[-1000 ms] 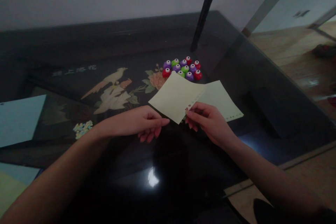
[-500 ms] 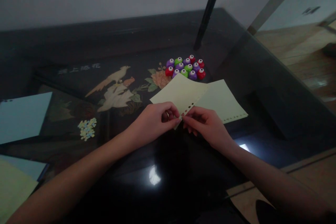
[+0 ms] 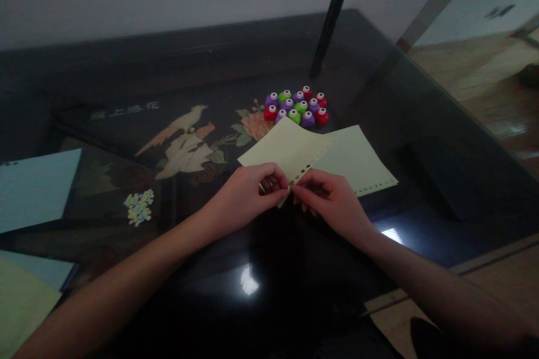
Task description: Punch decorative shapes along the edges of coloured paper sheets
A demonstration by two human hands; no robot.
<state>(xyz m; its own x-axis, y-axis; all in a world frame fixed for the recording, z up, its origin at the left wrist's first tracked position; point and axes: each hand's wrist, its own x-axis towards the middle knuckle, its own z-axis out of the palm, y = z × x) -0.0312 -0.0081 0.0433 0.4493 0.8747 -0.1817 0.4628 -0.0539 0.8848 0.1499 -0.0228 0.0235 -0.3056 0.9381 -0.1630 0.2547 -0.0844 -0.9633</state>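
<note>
Since a second ago the left hand [image 3: 248,193] has joined the right hand [image 3: 330,202], both pinching the punched paper [image 3: 290,148] corner mid-table [image 3: 421,123], bare dark glass nearer.

Dark glossy table [image 3: 295,269] with small colourful punches [image 3: 296,107], pale yellow sheets [image 3: 357,160], blue paper [image 3: 36,188].

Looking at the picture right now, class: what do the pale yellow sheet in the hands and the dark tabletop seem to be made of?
Pale yellow sheet: thin matte paper, apparently; it bends where the left hand and right hand pinch it. Tabletop: glossy dark surface, probably glass or lacquer; it mirrors a light.
</note>
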